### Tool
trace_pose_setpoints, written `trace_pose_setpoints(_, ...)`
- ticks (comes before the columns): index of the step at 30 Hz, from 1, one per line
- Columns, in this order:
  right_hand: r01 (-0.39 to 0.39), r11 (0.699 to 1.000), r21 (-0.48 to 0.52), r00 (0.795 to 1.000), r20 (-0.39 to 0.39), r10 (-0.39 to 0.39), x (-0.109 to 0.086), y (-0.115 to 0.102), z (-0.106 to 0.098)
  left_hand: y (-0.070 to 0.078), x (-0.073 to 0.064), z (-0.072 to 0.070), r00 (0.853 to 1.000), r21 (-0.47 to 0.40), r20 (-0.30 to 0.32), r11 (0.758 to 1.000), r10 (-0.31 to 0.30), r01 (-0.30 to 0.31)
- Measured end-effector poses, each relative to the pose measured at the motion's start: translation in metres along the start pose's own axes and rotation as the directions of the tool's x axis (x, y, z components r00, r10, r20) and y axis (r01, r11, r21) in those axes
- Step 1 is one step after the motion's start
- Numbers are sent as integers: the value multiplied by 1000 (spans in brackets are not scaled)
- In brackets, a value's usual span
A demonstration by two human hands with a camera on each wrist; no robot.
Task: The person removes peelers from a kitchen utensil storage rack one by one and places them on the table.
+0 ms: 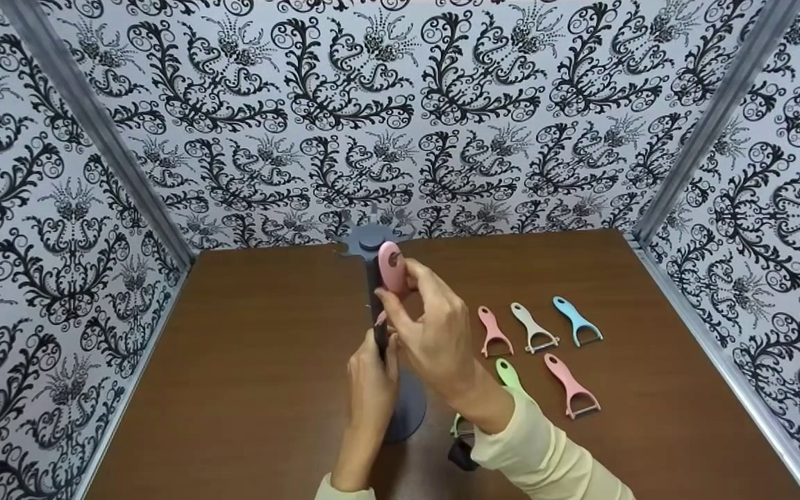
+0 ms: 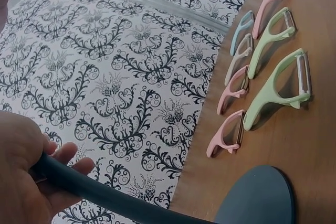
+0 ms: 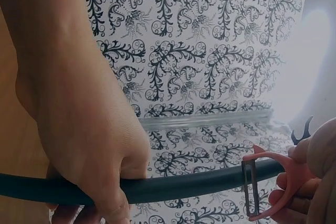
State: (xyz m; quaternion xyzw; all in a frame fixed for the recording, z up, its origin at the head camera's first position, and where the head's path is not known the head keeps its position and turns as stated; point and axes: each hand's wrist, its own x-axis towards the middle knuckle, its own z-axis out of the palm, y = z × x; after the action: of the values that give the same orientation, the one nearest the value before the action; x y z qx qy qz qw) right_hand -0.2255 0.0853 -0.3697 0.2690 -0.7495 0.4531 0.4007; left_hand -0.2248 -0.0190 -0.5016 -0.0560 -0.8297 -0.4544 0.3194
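Note:
My left hand (image 1: 372,380) grips the dark upright pole (image 3: 178,188) of a stand partway up. The stand has a round base (image 1: 408,411) on the table and a hooked disc (image 1: 372,238) at its top. Up near that disc, my right hand (image 1: 439,332) pinches a pink Y-shaped peeler (image 1: 392,269) by its handle. Its handle end, with the hanging hole, points upward. In the right wrist view the blade (image 3: 250,186) overlaps the pole; whether they touch I cannot tell. Whether the peeler touches a hook is also unclear.
Right of the stand lie a pink peeler (image 1: 492,332), a cream peeler (image 1: 532,325), a blue peeler (image 1: 572,318), another pink peeler (image 1: 569,382) and a green peeler (image 1: 509,373). A second green peeler (image 2: 273,90) is partly hidden by my right arm in the head view. Patterned walls (image 1: 400,125) enclose the table.

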Motion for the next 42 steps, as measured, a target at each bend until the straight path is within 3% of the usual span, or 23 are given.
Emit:
trace_pose_setpoints(26,101,979,-176,995,30,-98,8,-10,-36,3,2,0,1000,-14,-11,1000,23,-23)
trace_pose_setpoints(42,123,974,-191,992,50,-115,12,-14,-46,3,3,0,999,-5,-14,999,37,-37)
